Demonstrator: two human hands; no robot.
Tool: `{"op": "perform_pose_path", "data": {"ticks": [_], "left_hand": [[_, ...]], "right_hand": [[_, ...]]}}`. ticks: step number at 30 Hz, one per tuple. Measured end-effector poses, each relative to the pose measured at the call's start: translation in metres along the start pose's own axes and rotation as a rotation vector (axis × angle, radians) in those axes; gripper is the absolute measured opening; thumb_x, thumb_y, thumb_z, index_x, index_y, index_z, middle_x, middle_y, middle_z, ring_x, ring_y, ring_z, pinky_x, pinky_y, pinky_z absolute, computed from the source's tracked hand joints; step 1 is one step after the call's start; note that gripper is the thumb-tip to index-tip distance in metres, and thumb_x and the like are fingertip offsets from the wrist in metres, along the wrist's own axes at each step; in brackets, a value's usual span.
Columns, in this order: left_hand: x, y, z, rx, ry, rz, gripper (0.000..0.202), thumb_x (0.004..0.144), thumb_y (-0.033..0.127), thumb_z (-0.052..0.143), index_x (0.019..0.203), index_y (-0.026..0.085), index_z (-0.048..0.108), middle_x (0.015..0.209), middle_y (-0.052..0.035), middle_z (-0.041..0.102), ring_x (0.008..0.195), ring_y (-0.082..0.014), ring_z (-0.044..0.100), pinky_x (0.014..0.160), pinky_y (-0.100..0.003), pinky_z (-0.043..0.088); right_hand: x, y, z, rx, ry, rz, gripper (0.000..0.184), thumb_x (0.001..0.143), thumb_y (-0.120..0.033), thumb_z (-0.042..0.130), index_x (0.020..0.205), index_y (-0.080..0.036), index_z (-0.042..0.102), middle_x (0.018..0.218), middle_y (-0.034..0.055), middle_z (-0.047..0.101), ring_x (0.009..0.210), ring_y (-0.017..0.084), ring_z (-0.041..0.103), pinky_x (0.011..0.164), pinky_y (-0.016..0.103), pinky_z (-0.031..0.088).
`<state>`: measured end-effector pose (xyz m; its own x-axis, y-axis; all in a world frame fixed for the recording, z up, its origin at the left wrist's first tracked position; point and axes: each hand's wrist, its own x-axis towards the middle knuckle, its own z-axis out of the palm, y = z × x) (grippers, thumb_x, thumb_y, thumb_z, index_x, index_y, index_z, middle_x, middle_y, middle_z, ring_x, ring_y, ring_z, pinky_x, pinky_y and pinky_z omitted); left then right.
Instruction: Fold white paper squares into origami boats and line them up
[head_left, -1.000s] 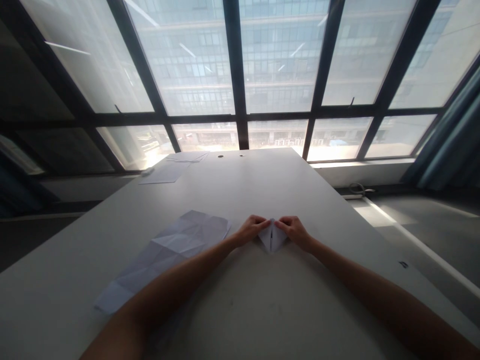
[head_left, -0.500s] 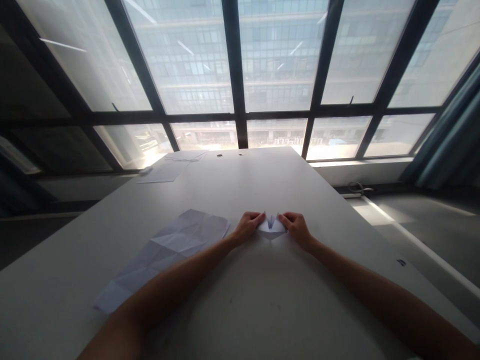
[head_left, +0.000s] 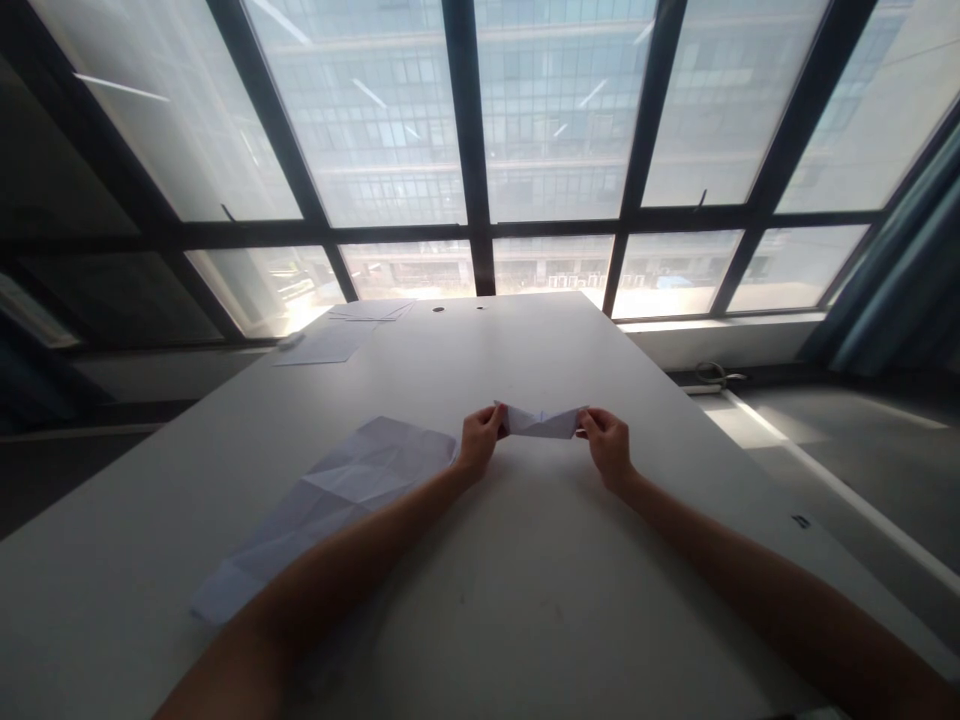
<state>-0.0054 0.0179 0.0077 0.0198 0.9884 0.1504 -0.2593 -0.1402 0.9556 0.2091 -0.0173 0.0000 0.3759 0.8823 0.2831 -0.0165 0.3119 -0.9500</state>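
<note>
Between my hands is a small folded white paper boat (head_left: 543, 424), drawn out wide with a low point at its middle. My left hand (head_left: 482, 440) pinches its left end, fingers closed. At the opposite end, my right hand (head_left: 606, 444) grips the paper between thumb and fingers. On the table to the left lies a large creased sheet of white paper (head_left: 360, 470), partly covered by my left forearm.
The white table (head_left: 510, 560) stretches toward tall dark-framed windows. More flat paper sheets (head_left: 322, 345) lie at its far left. Near the far edge is a round dark hole (head_left: 439, 309). A small dark mark (head_left: 801, 521) shows near the right edge.
My hands have moved apart, pulling the folded paper's ends outward. Its upright flaps with a deep notch have opened into a longer, flatter shape. The creased sheet stays put.
</note>
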Motion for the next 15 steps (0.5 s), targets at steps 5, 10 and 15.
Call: {"op": "perform_pose_path", "data": {"ticks": [5,10,15], "left_hand": [[0.0027,-0.0017,-0.0015,-0.072,0.021,-0.012,0.045,0.073,0.055,0.075,0.082,0.013,0.064,0.079,-0.003,0.065,0.072,-0.0156,0.065,0.079,-0.037,0.056],[0.0037,0.0004,-0.0011,-0.179,0.002,-0.031,0.035,0.079,0.047,0.071,0.085,0.015,0.059,0.083,-0.001,0.064,0.074,-0.014,0.066,0.081,-0.036,0.056],[-0.0019,0.0047,0.0012,-0.231,-0.182,-0.124,0.039,0.08,0.044,0.074,0.104,0.018,0.057,0.101,-0.0053,0.066,0.086,-0.0169,0.068,0.089,-0.04,0.054]], "right_hand": [[0.0021,0.0011,-0.0018,-0.016,0.036,-0.003,0.037,0.078,-0.053,0.065,0.08,-0.016,0.063,0.071,0.004,0.068,0.062,0.017,0.065,0.058,0.031,0.057],[-0.0006,-0.0006,-0.0003,0.08,0.001,0.037,0.034,0.079,-0.051,0.065,0.084,-0.017,0.058,0.071,0.0021,0.067,0.059,0.018,0.067,0.058,0.034,0.061],[-0.0052,-0.0053,0.0021,0.122,-0.052,0.03,0.033,0.079,-0.05,0.066,0.086,-0.019,0.055,0.07,-0.0003,0.068,0.06,0.018,0.069,0.066,0.039,0.063]]}}
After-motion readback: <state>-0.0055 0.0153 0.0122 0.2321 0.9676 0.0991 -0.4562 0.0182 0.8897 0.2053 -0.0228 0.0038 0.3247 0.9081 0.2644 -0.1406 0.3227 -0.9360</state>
